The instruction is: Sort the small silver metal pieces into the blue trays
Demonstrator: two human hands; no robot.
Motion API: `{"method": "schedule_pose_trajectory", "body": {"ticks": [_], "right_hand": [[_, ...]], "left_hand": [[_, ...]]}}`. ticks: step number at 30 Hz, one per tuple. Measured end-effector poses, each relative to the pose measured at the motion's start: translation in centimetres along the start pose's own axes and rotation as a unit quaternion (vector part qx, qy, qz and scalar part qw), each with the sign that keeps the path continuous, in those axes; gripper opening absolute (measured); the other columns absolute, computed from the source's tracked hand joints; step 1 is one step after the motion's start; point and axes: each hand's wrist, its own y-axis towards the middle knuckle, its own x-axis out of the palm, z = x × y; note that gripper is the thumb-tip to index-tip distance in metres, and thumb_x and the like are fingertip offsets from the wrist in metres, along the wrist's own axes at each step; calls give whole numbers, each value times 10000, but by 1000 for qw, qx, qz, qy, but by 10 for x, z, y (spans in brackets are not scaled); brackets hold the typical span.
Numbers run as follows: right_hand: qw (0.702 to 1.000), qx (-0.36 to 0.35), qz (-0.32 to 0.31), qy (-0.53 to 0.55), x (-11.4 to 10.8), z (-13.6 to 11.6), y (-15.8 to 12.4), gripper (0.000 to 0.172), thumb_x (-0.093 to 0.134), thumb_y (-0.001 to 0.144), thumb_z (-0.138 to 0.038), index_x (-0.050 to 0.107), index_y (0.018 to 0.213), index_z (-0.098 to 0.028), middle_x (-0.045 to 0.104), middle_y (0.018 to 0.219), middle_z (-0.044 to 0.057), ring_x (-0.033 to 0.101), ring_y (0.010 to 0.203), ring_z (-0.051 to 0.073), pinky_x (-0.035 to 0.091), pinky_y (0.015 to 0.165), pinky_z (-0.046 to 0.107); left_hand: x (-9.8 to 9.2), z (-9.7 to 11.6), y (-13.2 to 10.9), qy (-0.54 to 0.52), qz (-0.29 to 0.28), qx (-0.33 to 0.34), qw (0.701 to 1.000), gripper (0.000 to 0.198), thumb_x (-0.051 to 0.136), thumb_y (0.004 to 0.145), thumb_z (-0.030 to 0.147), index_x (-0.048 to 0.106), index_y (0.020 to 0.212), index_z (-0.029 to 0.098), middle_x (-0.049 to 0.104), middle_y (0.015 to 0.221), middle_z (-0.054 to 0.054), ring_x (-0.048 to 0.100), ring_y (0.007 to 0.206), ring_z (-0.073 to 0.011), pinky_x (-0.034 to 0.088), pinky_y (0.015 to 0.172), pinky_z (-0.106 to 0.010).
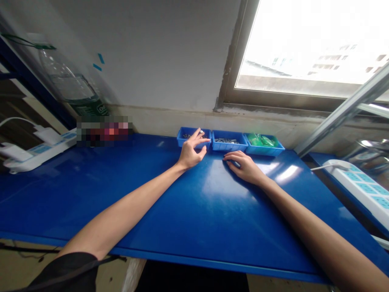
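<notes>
My left hand reaches over the front of the left blue bin, its fingers spread apart. This bin holds small dark metal pieces, partly hidden by the hand. A small shiny, pale thing shows at the fingers; whether it is a ring or a loose part I cannot tell. My right hand rests on the blue table, in front of the middle bin, with fingers loosely bent and a gap at the thumb. Grey metal pieces lie in that middle bin.
Green plastic packets fill the right bin. At the left stand a large clear bottle and a power strip with plugs. Another power strip lies at the right, below a slanted metal post. A wall and window border the back.
</notes>
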Motion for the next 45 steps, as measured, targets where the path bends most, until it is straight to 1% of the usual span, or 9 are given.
{"method": "schedule_pose_trajectory", "body": {"ticks": [3, 6, 9, 13, 19, 26, 29, 35, 45], "right_hand": [[995, 53, 81, -21, -2, 2, -2, 248, 580, 948, -221, 748, 1130, -233, 755, 1124, 95, 706, 1029, 265, 574, 969, 436], [972, 133, 179, -72, -5, 9, -5, 377, 595, 927, -250, 698, 1287, -204, 679, 1287, 144, 708, 936, 257, 596, 929, 453], [965, 163, 180, -94, -6, 17, -6, 451, 596, 910, -256, 672, 1348, -180, 622, 1386, 176, 708, 909, 259, 605, 924, 473], [968, 149, 179, -94, -7, 20, -6, 411, 567, 913, -228, 711, 1293, -162, 675, 1325, 172, 714, 1013, 283, 568, 1022, 480], [966, 154, 200, -53, -14, 19, -5, 319, 605, 873, -224, 775, 1140, -185, 747, 1176, 120, 728, 859, 234, 602, 909, 416], [961, 177, 210, -31, -27, 16, -9, 263, 606, 828, -190, 796, 1010, -202, 790, 911, 49, 669, 641, 180, 561, 697, 335], [967, 164, 187, -48, -35, 14, -10, 271, 603, 834, -179, 790, 1028, -204, 794, 902, 38, 651, 619, 168, 540, 700, 320], [979, 144, 41, -140, -51, 0, -9, 265, 566, 888, -172, 781, 1029, -236, 805, 951, 32, 683, 679, 181, 491, 709, 304], [958, 203, -63, -193, -41, -28, 6, 313, 523, 940, -204, 735, 1156, -285, 785, 1164, 40, 724, 927, 241, 487, 733, 304]], "left_hand": [[-2, 5, 0, 25, -5, 13, 1000, 349, 632, 885, 145, 758, 1208, 179, 505, 1590, -140, 631, 1344, -287, 529, 1142, -446], [-3, 12, 5, 59, -24, 52, 997, 318, 632, 903, 146, 750, 1197, 173, 667, 1411, -125, 671, 1266, -248, 535, 1126, -431], [2, 16, 18, 129, -86, 106, 982, 306, 661, 916, 176, 736, 1212, 161, 740, 1252, -114, 652, 1209, -257, 534, 1093, -460], [17, 13, 39, 231, -176, 127, 948, 251, 737, 872, 159, 745, 1122, 140, 748, 1167, -121, 573, 1216, -316, 514, 1037, -507], [30, 10, 43, 205, -169, 116, 957, 124, 767, 833, 99, 696, 924, 142, 708, 995, -96, 580, 1095, -274, 513, 973, -420], [25, 21, 27, 247, -208, 204, 924, 117, 576, 962, 95, 645, 882, 146, 666, 972, -110, 579, 1042, -256, 499, 915, -380], [24, 23, 22, 256, -202, 223, 919, 157, 539, 995, 124, 635, 873, 147, 658, 966, -112, 576, 1014, -249, 504, 906, -368], [20, 21, 15, 229, -201, 242, 922, 200, 511, 1019, 148, 628, 857, 153, 647, 930, -104, 569, 1000, -237, 525, 909, -361], [8, 28, 7, 158, -206, 211, 942, 180, 535, 1012, 159, 632, 861, 173, 647, 946, -94, 589, 1016, -224, 536, 912, -357]]}}
